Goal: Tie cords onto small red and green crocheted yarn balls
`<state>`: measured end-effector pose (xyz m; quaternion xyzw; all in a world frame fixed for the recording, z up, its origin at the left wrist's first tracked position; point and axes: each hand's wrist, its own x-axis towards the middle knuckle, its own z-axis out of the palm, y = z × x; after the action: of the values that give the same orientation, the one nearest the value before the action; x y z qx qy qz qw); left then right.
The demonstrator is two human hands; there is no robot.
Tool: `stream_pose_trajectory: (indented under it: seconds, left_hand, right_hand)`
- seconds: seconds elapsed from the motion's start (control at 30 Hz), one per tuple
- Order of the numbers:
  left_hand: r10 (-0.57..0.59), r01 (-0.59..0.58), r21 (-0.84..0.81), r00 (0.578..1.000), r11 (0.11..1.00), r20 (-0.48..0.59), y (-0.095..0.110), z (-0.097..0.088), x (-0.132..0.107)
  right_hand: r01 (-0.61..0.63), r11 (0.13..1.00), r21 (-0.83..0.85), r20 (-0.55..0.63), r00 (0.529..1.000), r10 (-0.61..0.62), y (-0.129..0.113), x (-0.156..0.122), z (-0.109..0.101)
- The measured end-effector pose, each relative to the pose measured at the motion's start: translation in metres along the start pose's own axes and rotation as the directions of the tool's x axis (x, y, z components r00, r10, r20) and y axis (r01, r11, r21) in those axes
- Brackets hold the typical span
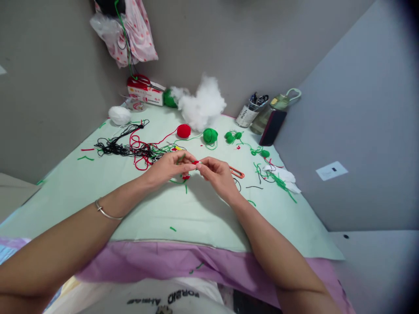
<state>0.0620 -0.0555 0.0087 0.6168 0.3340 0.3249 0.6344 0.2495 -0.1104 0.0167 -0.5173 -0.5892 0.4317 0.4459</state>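
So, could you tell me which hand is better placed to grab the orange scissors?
The right hand, probably: the orange scissors lie beside it, the left hand is farther off; both pinch a red piece.

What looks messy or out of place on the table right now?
Black and red yarn lies tangled beyond the left hand, which with the right hand pinches a small red piece. Short green snippets are scattered over the green cloth, some on the purple sheet. White stuffing sits loose at the back.
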Motion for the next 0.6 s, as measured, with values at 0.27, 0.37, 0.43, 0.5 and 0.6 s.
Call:
stream_pose_trajectory:
  seconds: [0.27,0.37,0.43,0.5,0.6]
  left_hand:
    - [-0.074,0.057,-0.298,0.996,0.953,-0.044,0.002,-0.007,0.003]
    - [-0.075,0.068,-0.298,0.997,0.952,-0.013,0.002,-0.008,0.003]
    - [-0.075,0.071,-0.291,0.997,0.954,-0.003,0.001,-0.008,0.003]
    - [-0.073,0.070,-0.292,0.997,0.954,0.002,0.001,-0.008,0.002]
    - [-0.070,0.069,-0.292,0.998,0.954,0.005,0.002,-0.008,0.003]
  right_hand:
    - [0.202,0.979,0.030,-0.111,0.974,-0.198,-0.007,-0.005,-0.011]
    - [0.197,0.980,-0.012,-0.065,0.978,-0.197,-0.012,-0.009,-0.010]
    - [0.179,0.982,-0.063,-0.023,0.983,-0.180,-0.015,-0.011,-0.008]
    - [0.162,0.982,-0.099,0.003,0.987,-0.162,-0.015,-0.013,-0.006]
    - [0.152,0.981,-0.122,0.025,0.988,-0.150,-0.015,-0.014,-0.005]
